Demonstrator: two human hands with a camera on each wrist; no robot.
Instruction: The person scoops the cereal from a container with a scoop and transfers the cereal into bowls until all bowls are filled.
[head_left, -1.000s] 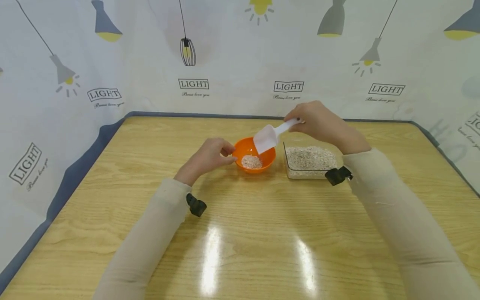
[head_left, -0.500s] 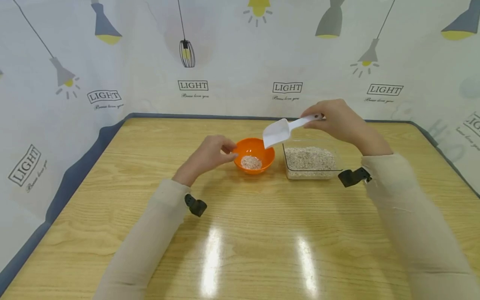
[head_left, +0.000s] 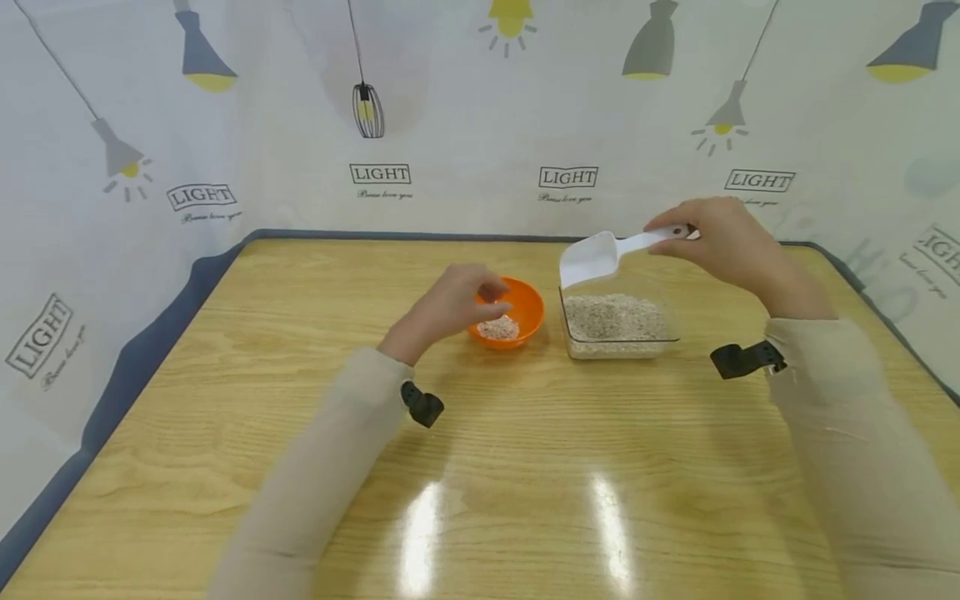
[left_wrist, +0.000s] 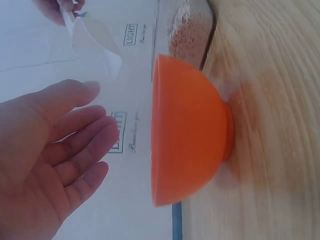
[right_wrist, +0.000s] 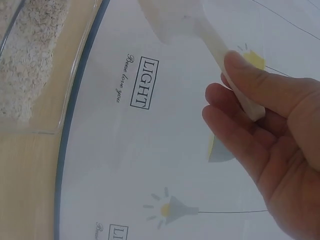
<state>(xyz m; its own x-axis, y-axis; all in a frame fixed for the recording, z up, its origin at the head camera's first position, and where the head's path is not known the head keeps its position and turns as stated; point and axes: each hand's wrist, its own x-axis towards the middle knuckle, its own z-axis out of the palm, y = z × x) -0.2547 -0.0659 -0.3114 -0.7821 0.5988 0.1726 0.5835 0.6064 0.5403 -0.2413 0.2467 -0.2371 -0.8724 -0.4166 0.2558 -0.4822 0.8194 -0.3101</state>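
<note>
My right hand (head_left: 723,246) pinches the handle of a white plastic scoop (head_left: 590,260) between thumb and fingers. The scoop is held in the air over the back left of a clear rectangular container (head_left: 626,348) that holds pale oat flakes (head_left: 615,318). To its left an orange bowl (head_left: 531,310) stands on the table, with a small heap of flakes (head_left: 498,327) in it. My left hand (head_left: 453,300) hovers above the bowl's left side with loosely bent fingers and holds nothing. In the left wrist view, a gap separates these fingers from the rim of the bowl (left_wrist: 187,132).
The wooden table (head_left: 510,467) reaches back to a white printed backdrop (head_left: 465,108) with lamp drawings. A dark blue border (head_left: 390,236) runs along the table's far edge. Black wrist cameras are strapped over both pale sleeves (head_left: 840,400).
My right hand has carried the scoop rightward from over the bowl to over the container. My left hand has let go of the bowl's rim and shifted up and right over it.
</note>
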